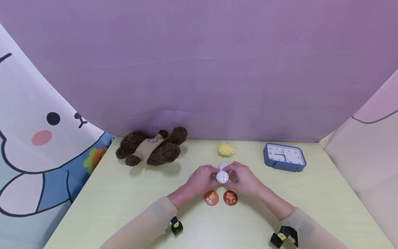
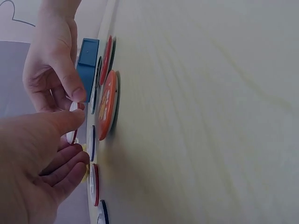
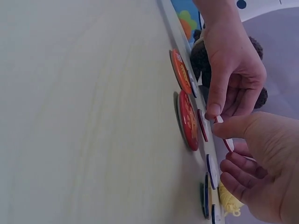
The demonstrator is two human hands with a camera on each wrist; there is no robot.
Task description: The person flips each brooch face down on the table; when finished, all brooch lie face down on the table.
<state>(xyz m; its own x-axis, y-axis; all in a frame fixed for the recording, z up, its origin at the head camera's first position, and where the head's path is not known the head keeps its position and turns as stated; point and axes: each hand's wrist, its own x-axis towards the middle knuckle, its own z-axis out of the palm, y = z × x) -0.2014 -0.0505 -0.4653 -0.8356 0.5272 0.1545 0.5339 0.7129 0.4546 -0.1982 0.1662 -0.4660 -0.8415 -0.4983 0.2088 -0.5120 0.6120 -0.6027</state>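
A round pin badge (image 1: pixel 222 176), its white back up and a red edge showing, is held above the table between both hands. My left hand (image 1: pixel 202 179) pinches it from the left and my right hand (image 1: pixel 245 178) from the right. In the right wrist view, both thumbs meet at the edge of the badge (image 3: pixel 228 143). Nearer to me, an orange badge (image 1: pixel 211 197) with a thumbs-up print and a red badge (image 1: pixel 230 197) with a cartoon figure lie face up. Another white-backed badge (image 1: pixel 223 165) lies beyond the hands, and several more are partly hidden around them.
On the back left of the table (image 1: pixel 323 204) lies a brown teddy bear (image 1: pixel 152 147) in a beige shirt. A yellow yarn bundle (image 1: pixel 226 149) sits behind the hands. At the back right is a blue clock (image 1: pixel 284 157). A purple cloth (image 1: pixel 199 76) hangs along the back edge.
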